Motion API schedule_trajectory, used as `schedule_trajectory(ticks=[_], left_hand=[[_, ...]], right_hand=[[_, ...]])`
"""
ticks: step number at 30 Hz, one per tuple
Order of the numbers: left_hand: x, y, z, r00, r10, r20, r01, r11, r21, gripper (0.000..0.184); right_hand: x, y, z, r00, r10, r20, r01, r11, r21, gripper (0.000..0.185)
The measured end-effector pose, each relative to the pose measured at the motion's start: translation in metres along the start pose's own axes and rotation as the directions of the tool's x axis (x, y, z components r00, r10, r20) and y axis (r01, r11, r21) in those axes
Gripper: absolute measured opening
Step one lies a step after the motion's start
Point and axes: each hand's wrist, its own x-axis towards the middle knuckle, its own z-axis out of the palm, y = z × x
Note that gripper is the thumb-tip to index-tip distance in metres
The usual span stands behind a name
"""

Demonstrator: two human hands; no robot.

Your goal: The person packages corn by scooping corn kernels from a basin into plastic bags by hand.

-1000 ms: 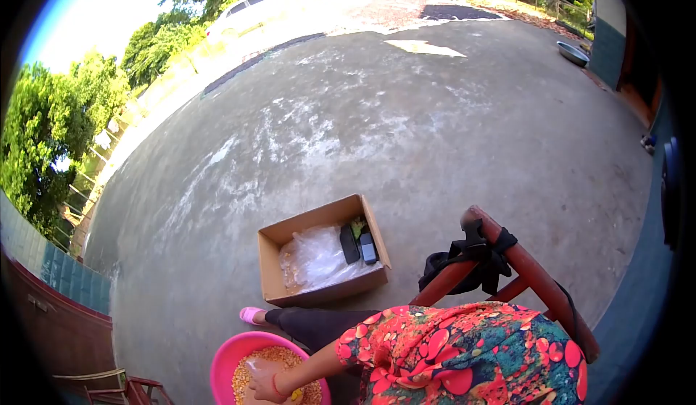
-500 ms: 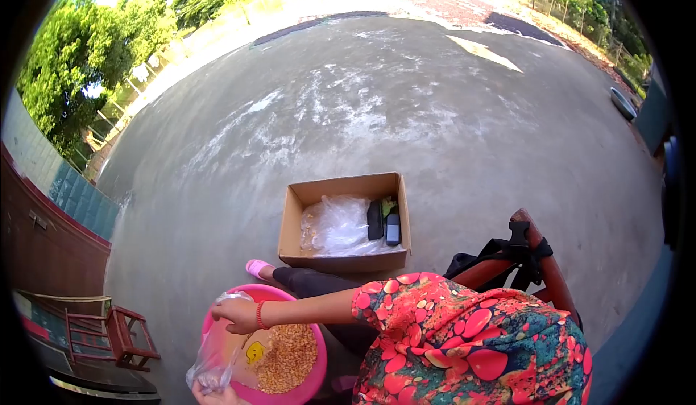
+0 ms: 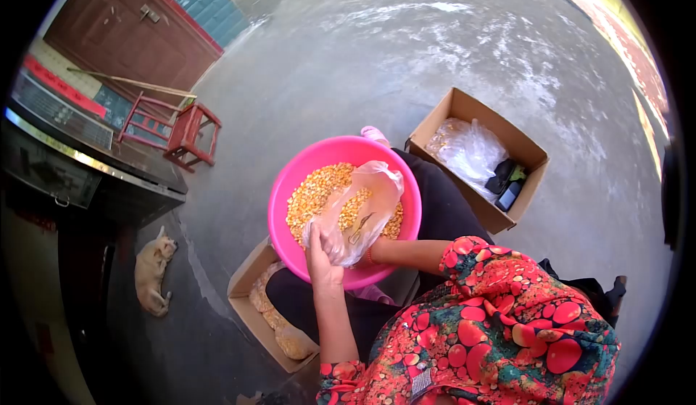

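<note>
A pink basin (image 3: 283, 180) of yellow corn kernels (image 3: 314, 193) rests on the person's lap. Over the kernels lies a clear plastic bag (image 3: 378, 200) with its mouth spread wide and kernels showing through or inside it. My left hand (image 3: 324, 262) pinches the bag's near left edge, fingers closed. From the right, my right hand (image 3: 376, 251), with a red bracelet at the wrist, reaches to the bag's lower side at the basin's near rim. Its fingers are hidden by the plastic, so its grip cannot be made out.
A cardboard box (image 3: 533, 160) with plastic bags and dark devices stands at the right. Another box (image 3: 249, 283) at the lower left holds filled bags. A dog (image 3: 151, 273) lies on the floor. A red wooden chair (image 3: 183, 135) and a brown door (image 3: 116, 28) are at the upper left.
The view has swung left and down, bringing the dog and second box into sight. The bag has moved from the basin's left side to over the kernels, its mouth now spread.
</note>
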Motion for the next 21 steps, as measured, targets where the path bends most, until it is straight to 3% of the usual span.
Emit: schedule_trajectory(ticks=[3,4,7,9,10,11,12,13,14,17,19,21], left_hand=[[-0.002,-0.001,-0.004,0.999,0.035,0.032,-0.033,0.998,-0.055,0.021],[0.008,-0.004,-0.026,0.987,-0.004,0.159,0.016,0.997,-0.071,0.017],[0.008,0.002,-0.027,0.988,-0.017,0.151,0.036,0.992,-0.12,0.018],[0.009,0.001,-0.015,0.995,0.091,-0.05,-0.096,0.989,-0.11,0.02],[0.008,0.002,-0.007,0.982,0.136,-0.132,-0.15,0.984,-0.101,0.022],[0.008,0.001,-0.012,0.982,0.133,-0.138,-0.148,0.983,-0.107,0.022],[0.01,0.002,-0.019,0.983,0.156,-0.092,-0.165,0.982,-0.09,0.022],[0.013,0.002,-0.025,0.983,0.18,-0.046,-0.183,0.98,-0.074,0.022],[0.014,0.001,-0.027,0.98,0.179,-0.087,-0.183,0.983,-0.034,0.022],[0.005,-0.001,-0.005,0.96,0.193,-0.202,-0.208,0.976,-0.06,0.021],[-0.001,-0.006,-0.006,0.958,0.24,-0.16,-0.243,0.97,0.001,0.021],[-0.001,-0.012,-0.009,0.968,0.232,-0.1,-0.238,0.97,-0.051,0.022]], right_hand=[[-0.005,-0.003,-0.01,1.0,0.017,0.011,-0.017,1.0,-0.022,0.026],[-0.009,-0.003,-0.015,0.999,0.023,0.028,-0.022,0.999,-0.034,0.026],[-0.027,-0.005,-0.045,0.993,0.04,0.108,-0.031,0.996,-0.081,0.026],[-0.033,-0.002,-0.064,0.985,0.008,0.175,0.01,0.994,-0.105,0.026],[-0.033,0.01,-0.063,0.956,-0.085,0.282,0.105,0.993,-0.057,0.018],[-0.036,0.016,-0.064,0.953,-0.086,0.29,0.107,0.993,-0.057,0.018],[-0.04,0.021,-0.065,0.857,-0.054,0.512,-0.214,0.867,0.45,0.016],[-0.042,0.025,-0.066,0.715,-0.161,0.68,-0.568,0.434,0.699,0.014],[-0.049,0.014,-0.086,0.711,-0.314,0.63,-0.555,0.3,0.776,0.016],[-0.055,-0.02,-0.146,0.767,-0.329,0.551,-0.451,0.335,0.827,0.016],[-0.049,-0.029,-0.169,0.843,-0.228,0.487,-0.409,0.314,0.857,0.017],[-0.03,-0.021,-0.167,0.899,-0.006,0.438,-0.342,0.613,0.712,0.02]])
